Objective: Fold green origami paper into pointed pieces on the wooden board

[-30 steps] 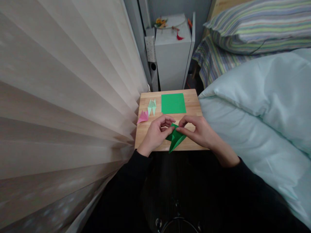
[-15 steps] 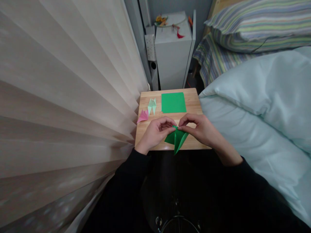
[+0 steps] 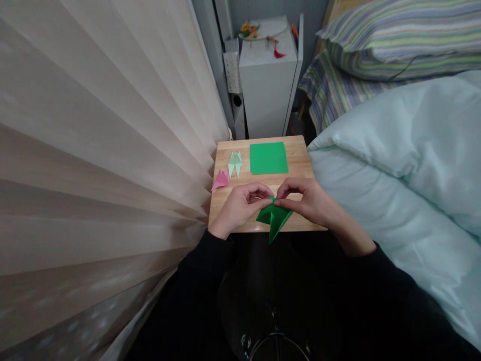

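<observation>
A folded sheet of dark green origami paper [image 3: 277, 218] is held above the near edge of the small wooden table [image 3: 263, 185]. My left hand [image 3: 244, 204] pinches its upper edge between thumb and fingers. Close beside it, my right hand [image 3: 304, 199] pinches the same edge from the right. The paper's pointed flap hangs down toward me, past the table's edge. Beyond my hands lies a flat green square of paper [image 3: 268, 158]. To its left are a pale green folded paper piece [image 3: 235, 164] and a pink folded paper piece [image 3: 221, 179].
A pleated curtain [image 3: 124, 150] hangs against the table's left side. On the right, a bed with a pale blue quilt [image 3: 394, 160] and striped pillows [image 3: 413, 35] comes up to the table. A white cabinet [image 3: 268, 95] stands behind it.
The green folded paper has tipped slightly, its pointed flap now a little lower and wider. My right hand has shifted down slightly; both hands keep their pinch.
</observation>
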Available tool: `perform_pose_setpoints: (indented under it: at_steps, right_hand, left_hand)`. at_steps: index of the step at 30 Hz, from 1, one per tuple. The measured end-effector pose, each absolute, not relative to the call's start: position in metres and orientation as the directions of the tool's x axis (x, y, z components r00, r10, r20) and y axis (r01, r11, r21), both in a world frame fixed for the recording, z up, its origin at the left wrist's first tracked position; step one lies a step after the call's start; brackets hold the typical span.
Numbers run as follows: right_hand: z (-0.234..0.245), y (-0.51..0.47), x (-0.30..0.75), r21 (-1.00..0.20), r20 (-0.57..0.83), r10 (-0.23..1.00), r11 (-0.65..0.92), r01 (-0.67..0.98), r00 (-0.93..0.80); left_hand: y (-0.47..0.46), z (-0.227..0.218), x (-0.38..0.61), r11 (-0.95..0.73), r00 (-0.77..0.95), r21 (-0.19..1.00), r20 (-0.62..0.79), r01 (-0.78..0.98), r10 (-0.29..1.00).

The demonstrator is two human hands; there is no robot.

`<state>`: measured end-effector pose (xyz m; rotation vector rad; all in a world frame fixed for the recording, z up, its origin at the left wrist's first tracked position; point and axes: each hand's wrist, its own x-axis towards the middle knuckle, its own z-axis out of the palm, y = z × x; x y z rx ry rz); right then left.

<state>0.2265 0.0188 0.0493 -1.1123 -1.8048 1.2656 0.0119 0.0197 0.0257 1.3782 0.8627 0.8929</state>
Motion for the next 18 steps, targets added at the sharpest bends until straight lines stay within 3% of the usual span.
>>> perform_pose_setpoints:
  at_steps: [18]
  right_hand:
    - [0.0470, 0.0155, 0.2250, -0.929, -0.028, 0.915, 0.125, 0.349, -0.402]
  left_hand:
    - [0.0207, 0.0197, 0.0128, -0.035, 0.418, 0.999, 0.026, 0.015, 0.908]
